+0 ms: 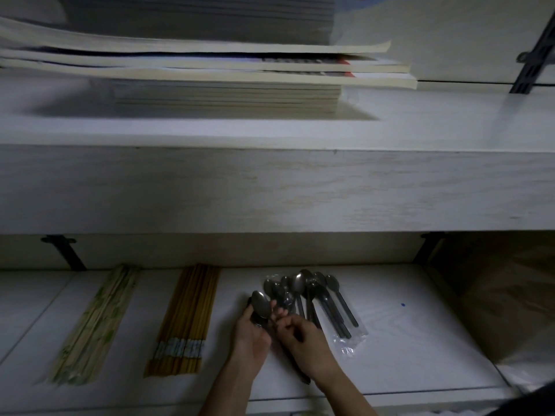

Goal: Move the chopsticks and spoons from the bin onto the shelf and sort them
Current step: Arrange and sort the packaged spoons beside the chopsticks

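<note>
On the lower white shelf lie a row of pale green-printed chopsticks at the left and a row of yellow-brown chopsticks beside it. A loose pile of metal spoons lies right of centre, partly on a clear plastic wrapper. My left hand grips a stack of spoons, bowls pointing up. My right hand pinches a spoon handle right next to that stack. The bin is out of view.
A thick white upper shelf overhangs the work area, carrying a stack of books. Black brackets hold the shelves. Brown paper or a bag stands at the right end.
</note>
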A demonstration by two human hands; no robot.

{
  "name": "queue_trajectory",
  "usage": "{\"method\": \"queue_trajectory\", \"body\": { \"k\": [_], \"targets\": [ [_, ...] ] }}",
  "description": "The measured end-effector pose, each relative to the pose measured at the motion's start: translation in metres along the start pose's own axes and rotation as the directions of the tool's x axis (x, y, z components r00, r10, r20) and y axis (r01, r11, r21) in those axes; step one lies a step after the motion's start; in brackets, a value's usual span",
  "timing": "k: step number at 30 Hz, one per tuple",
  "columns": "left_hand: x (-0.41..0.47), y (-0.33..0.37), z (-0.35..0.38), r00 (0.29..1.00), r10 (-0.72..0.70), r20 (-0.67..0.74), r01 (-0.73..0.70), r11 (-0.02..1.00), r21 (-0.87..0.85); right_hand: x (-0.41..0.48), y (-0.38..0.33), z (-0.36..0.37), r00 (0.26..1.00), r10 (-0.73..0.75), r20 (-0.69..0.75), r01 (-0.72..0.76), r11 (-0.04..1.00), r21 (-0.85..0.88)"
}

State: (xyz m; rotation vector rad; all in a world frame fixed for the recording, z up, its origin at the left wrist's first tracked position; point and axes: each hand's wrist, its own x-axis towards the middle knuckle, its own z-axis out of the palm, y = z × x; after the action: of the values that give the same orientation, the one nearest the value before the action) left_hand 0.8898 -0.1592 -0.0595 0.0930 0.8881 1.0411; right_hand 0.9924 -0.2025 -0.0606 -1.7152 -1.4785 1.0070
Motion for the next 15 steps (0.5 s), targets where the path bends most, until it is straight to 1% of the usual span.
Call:
{"method": "queue_trajectory", "body": {
  "k": [3, 6, 9, 12, 15],
  "targets": [
    [0.000, 0.000, 0.002, 1.000, -0.002, -0.006, 0.002, 1.000, -0.006, 0.000, 0.002, 0.001, 1.000, -0.008, -0.022, 0.006, 0.997, -0.075],
    [0.003, -0.001, 0.003, 1.000, 0.012, -0.014, -0.012, 0.999, -0.032, -0.001, 0.002, 0.001, 1.000, -0.025, -0.005, 0.024, 0.990, -0.137],
    [0.002, -0.002, 0.001, 1.000, 0.008, 0.005, -0.008, 1.000, -0.012, -0.001, 0.001, 0.000, 0.998, -0.066, 0.008, 0.067, 0.983, -0.170],
    [0.002, -0.002, 0.000, 1.000, 0.023, 0.008, -0.023, 1.000, -0.012, -0.004, 0.003, 0.006, 0.991, -0.136, 0.013, 0.137, 0.978, -0.156],
    [0.004, -0.001, 0.000, 0.999, 0.035, 0.015, -0.035, 0.999, -0.022, -0.011, 0.000, 0.013, 0.992, -0.088, 0.091, 0.097, 0.991, -0.096]
  ]
}}
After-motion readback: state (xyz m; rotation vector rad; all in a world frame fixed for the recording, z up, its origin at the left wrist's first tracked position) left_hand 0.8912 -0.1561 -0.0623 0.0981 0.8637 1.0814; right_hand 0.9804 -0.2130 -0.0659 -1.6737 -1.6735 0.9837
